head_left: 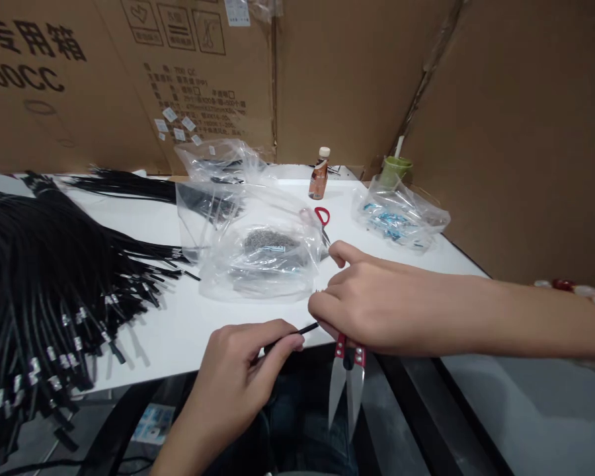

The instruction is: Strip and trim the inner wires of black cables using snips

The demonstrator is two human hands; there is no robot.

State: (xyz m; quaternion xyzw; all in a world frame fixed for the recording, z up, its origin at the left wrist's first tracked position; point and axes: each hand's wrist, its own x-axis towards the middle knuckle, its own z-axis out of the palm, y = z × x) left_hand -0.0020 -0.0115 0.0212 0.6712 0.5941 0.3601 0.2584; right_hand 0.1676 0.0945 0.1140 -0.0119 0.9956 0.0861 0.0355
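My left hand (242, 370) pinches a short black cord piece (297, 330) between thumb and fingers at the white table's front edge. Close to its right, my right hand (371, 304) holds red-handled thread snips (346, 383), whose silver blades point down past the table edge. The right hand's fingertips meet the cord's end. A clear plastic bag (262, 254) holding small dark parts lies just beyond both hands.
A big bundle of black cords with metal tips (44, 291) fills the left of the white table (188, 324). Red scissors (322, 218), a small brown bottle (319, 173), a green cup (395, 169) and another bag (401, 215) stand further back. Cardboard boxes wall the table.
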